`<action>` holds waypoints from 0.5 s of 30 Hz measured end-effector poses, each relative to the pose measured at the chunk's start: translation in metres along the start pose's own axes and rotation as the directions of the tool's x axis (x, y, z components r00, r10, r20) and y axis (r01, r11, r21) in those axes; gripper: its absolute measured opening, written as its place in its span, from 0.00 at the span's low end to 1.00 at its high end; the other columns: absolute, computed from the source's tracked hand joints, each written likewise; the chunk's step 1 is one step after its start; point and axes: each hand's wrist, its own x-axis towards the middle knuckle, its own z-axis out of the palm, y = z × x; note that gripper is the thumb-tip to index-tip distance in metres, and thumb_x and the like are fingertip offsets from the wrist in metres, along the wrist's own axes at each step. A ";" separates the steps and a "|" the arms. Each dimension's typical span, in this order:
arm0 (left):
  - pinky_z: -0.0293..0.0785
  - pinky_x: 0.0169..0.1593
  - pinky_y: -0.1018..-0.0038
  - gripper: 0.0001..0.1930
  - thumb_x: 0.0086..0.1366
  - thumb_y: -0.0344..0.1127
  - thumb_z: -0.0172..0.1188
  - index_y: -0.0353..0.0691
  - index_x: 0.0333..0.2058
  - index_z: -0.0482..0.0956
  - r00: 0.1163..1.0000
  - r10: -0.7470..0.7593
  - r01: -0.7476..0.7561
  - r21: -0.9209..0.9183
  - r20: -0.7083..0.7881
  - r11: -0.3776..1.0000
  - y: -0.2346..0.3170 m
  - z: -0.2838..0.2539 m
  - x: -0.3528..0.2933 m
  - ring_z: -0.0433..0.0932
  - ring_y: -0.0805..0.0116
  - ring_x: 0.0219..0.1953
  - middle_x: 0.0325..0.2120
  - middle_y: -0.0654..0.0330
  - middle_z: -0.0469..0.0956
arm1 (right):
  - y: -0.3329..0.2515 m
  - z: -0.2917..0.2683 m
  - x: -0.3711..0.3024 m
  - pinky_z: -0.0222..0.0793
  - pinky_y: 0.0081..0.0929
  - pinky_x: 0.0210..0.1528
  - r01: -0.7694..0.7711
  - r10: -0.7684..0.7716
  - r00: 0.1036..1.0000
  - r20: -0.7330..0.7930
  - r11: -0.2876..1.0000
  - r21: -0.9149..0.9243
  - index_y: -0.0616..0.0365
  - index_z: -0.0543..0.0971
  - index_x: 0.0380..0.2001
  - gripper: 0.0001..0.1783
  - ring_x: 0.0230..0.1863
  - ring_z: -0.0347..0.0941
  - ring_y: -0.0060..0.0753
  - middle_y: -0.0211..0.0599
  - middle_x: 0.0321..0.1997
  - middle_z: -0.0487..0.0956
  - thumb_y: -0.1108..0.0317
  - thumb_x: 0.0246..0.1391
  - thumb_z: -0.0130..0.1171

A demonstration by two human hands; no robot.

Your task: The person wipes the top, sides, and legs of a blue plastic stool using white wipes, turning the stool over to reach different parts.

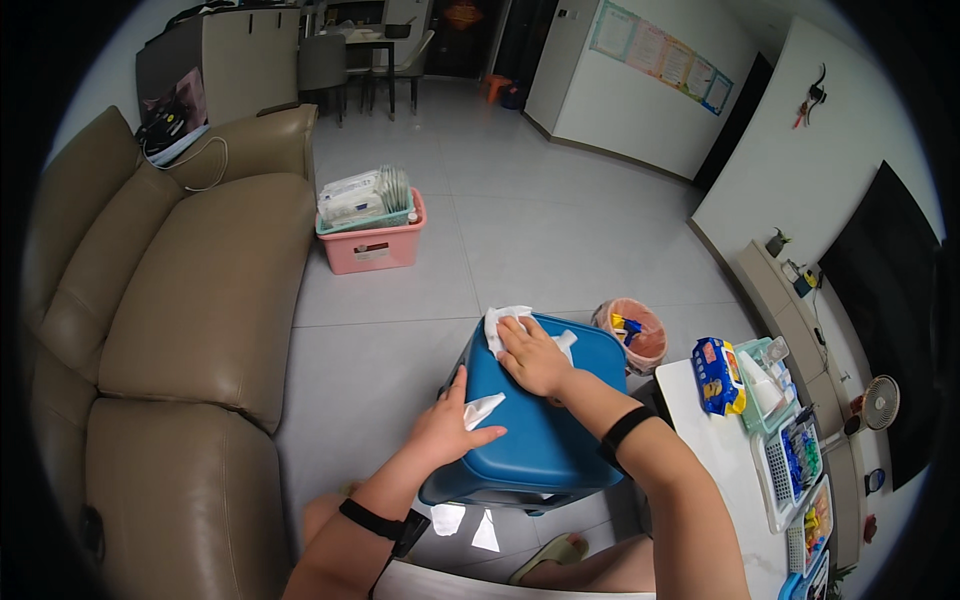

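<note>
A blue plastic stool (545, 440) stands on the tiled floor in front of me. My right hand (532, 357) lies flat on its top, pressing a white wipe (502, 322) against the far left corner. My left hand (447, 427) rests on the stool's left edge with fingers spread, next to a small white scrap (484, 409) on the seat. Both wrists carry black bands.
A tan leather sofa (170, 330) fills the left side. A pink bin (372, 245) with packets stands on the floor beyond. An orange waste basket (633, 333) sits right of the stool. A white table (715, 450) at right holds a blue wipes pack (717, 375) and trays.
</note>
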 end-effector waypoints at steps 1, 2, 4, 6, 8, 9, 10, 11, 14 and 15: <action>0.66 0.60 0.63 0.62 0.49 0.64 0.67 0.31 0.68 0.40 0.999 -0.014 0.013 0.016 0.029 1.000 0.001 -0.001 0.000 0.65 0.44 0.61 0.61 0.36 0.61 | -0.004 -0.001 0.008 0.48 0.40 0.70 0.005 -0.005 1.000 0.000 1.000 0.004 0.61 0.64 0.61 0.29 0.67 0.53 0.55 0.45 0.67 0.62 0.56 0.62 0.43; 0.66 0.60 0.63 0.62 0.49 0.64 0.67 0.31 0.68 0.40 0.999 -0.017 0.017 0.017 0.027 1.000 0.002 -0.002 0.002 0.65 0.44 0.61 0.61 0.36 0.61 | -0.006 -0.003 0.015 0.49 0.40 0.70 -0.023 0.023 1.000 -0.004 0.998 0.057 0.61 0.65 0.60 0.28 0.67 0.54 0.56 0.45 0.67 0.62 0.57 0.61 0.45; 0.65 0.61 0.63 0.61 0.50 0.64 0.66 0.31 0.68 0.40 1.000 0.007 -0.008 0.026 0.020 1.000 0.006 -0.003 0.002 0.65 0.45 0.62 0.61 0.37 0.61 | -0.005 -0.002 0.019 0.52 0.39 0.68 -0.011 0.019 0.998 -0.063 0.992 0.129 0.62 0.69 0.56 0.25 0.65 0.57 0.56 0.46 0.65 0.65 0.60 0.58 0.48; 0.66 0.60 0.62 0.57 0.50 0.64 0.66 0.29 0.65 0.51 0.998 0.063 -0.063 -0.005 -0.026 0.998 0.000 -0.001 0.000 0.66 0.44 0.61 0.59 0.37 0.63 | -0.012 0.003 0.011 0.52 0.40 0.68 0.089 -0.080 0.994 -0.080 0.989 0.119 0.62 0.70 0.55 0.24 0.65 0.57 0.56 0.46 0.64 0.66 0.60 0.58 0.48; 0.70 0.54 0.66 0.50 0.53 0.58 0.67 0.32 0.64 0.55 0.999 0.038 -0.035 -0.098 0.034 0.995 -0.016 -0.002 0.009 0.72 0.53 0.51 0.52 0.42 0.70 | -0.013 0.016 0.001 0.51 0.45 0.68 0.438 -0.441 0.897 -0.034 0.897 -0.059 0.61 0.72 0.55 0.23 0.66 0.57 0.55 0.46 0.62 0.69 0.61 0.58 0.48; 0.74 0.48 0.70 0.43 0.56 0.51 0.68 0.34 0.62 0.59 0.996 -0.004 0.020 -0.181 0.091 0.983 -0.028 -0.010 0.007 0.79 0.62 0.42 0.46 0.48 0.76 | -0.041 0.012 -0.006 0.50 0.49 0.68 0.374 -0.377 0.926 0.033 0.925 0.070 0.59 0.72 0.56 0.24 0.68 0.55 0.54 0.43 0.64 0.68 0.59 0.59 0.49; 0.74 0.40 0.76 0.25 0.62 0.44 0.64 0.34 0.52 0.72 0.988 0.057 0.002 -0.388 0.141 0.922 -0.021 -0.023 -0.002 0.77 0.73 0.33 0.36 0.58 0.79 | -0.052 0.006 -0.021 0.49 0.49 0.68 0.377 -0.382 0.924 0.033 0.920 0.113 0.58 0.72 0.56 0.25 0.69 0.54 0.53 0.43 0.65 0.67 0.58 0.60 0.49; 0.74 0.40 0.76 0.25 0.62 0.44 0.64 0.34 0.52 0.72 0.989 0.055 0.002 -0.382 0.139 0.924 -0.028 -0.031 -0.006 0.77 0.73 0.33 0.36 0.58 0.79 | -0.063 0.003 -0.029 0.49 0.49 0.69 0.384 -0.393 0.919 0.027 0.910 0.160 0.57 0.71 0.57 0.25 0.70 0.53 0.53 0.42 0.66 0.65 0.56 0.60 0.49; 0.73 0.39 0.77 0.14 0.68 0.40 0.57 0.33 0.41 0.81 0.995 -0.086 0.043 -0.539 -0.054 0.841 -0.037 -0.035 -0.007 0.76 0.74 0.33 0.32 0.60 0.80 | -0.049 -0.007 -0.033 0.45 0.51 0.70 0.394 -0.408 0.909 0.085 0.908 0.140 0.54 0.69 0.59 0.27 0.72 0.50 0.51 0.42 0.69 0.62 0.52 0.62 0.47; 0.73 0.39 0.76 0.15 0.68 0.41 0.56 0.33 0.43 0.80 0.985 -0.131 0.029 -0.637 -0.113 0.770 -0.035 -0.034 -0.005 0.76 0.73 0.34 0.33 0.59 0.80 | -0.038 -0.013 -0.023 0.42 0.51 0.71 0.230 -0.236 0.962 0.139 0.971 0.062 0.51 0.66 0.63 0.29 0.73 0.46 0.49 0.40 0.71 0.58 0.50 0.63 0.45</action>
